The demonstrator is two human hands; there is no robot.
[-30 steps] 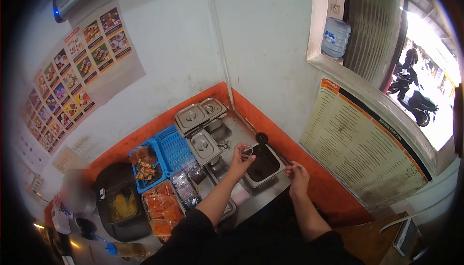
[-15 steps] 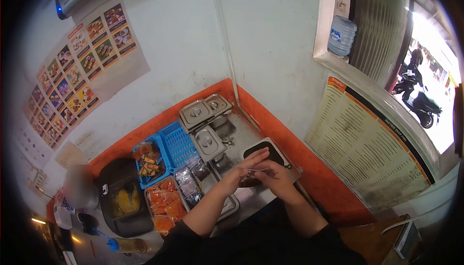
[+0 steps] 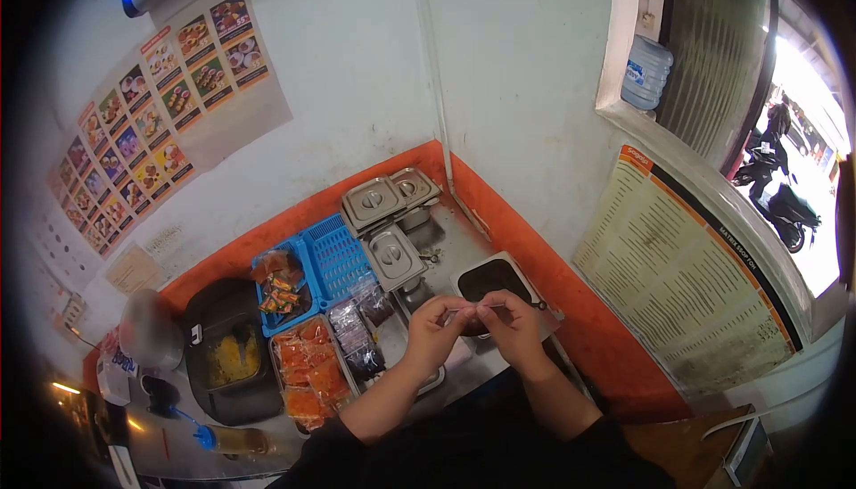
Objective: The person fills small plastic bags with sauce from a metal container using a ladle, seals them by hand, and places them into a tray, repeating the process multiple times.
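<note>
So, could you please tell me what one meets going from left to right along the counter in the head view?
Dark pot of yellow food → tray of orange packets → tray of dark packets → left hand → right hand, both hands pinching a small clear item.

blue basket (image 3: 337, 257); orange packets (image 3: 303, 373); dark sauce tray (image 3: 496, 279); black sleeves (image 3: 499, 444)

Blue basket (image 3: 334, 257) w/ snack pkts, lidded steel pans (image 3: 388, 199), water jug (image 3: 646, 73) on sill.
</note>
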